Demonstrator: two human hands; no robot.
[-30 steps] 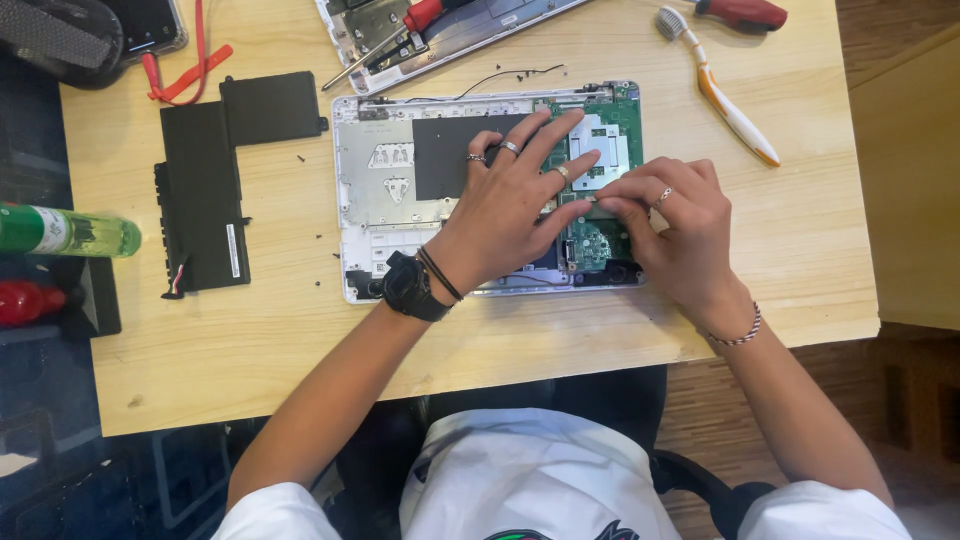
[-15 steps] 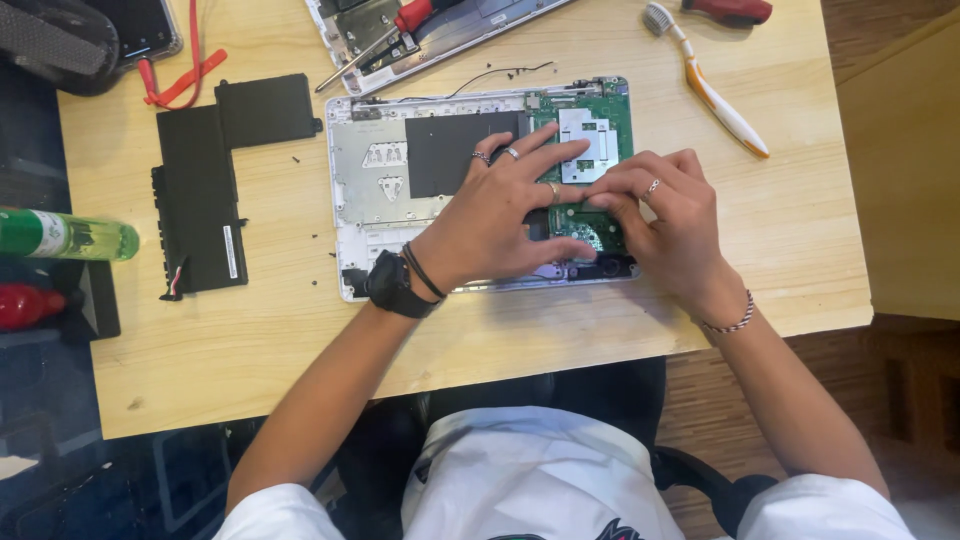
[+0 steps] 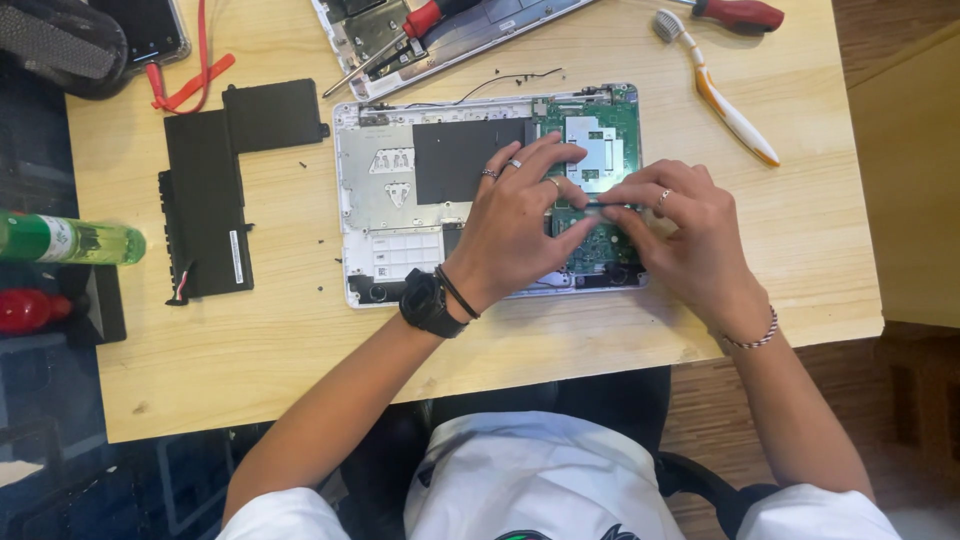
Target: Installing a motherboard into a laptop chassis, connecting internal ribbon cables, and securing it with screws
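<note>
Left hand [image 3: 520,220] and right hand [image 3: 680,235], fingers bent, pinch a small part over the green circuit board [image 3: 610,130] of an opened laptop base [image 3: 385,200] on the worktop [image 3: 300,340].

Your desk [image 3: 300,370], lower centre, is pale wood, matt, grain visible. The opened laptop base [image 3: 385,215] at centre looks like silver-grey metal or plastic, dull, beside a green circuit board [image 3: 610,120] with a shiny metal plate. At left, the black battery pack [image 3: 205,200] is matt plastic. At top right, your toothbrush [image 3: 725,100] is glossy plastic. At left edge, the green bottle [image 3: 65,240] is clear and glossy.
</note>
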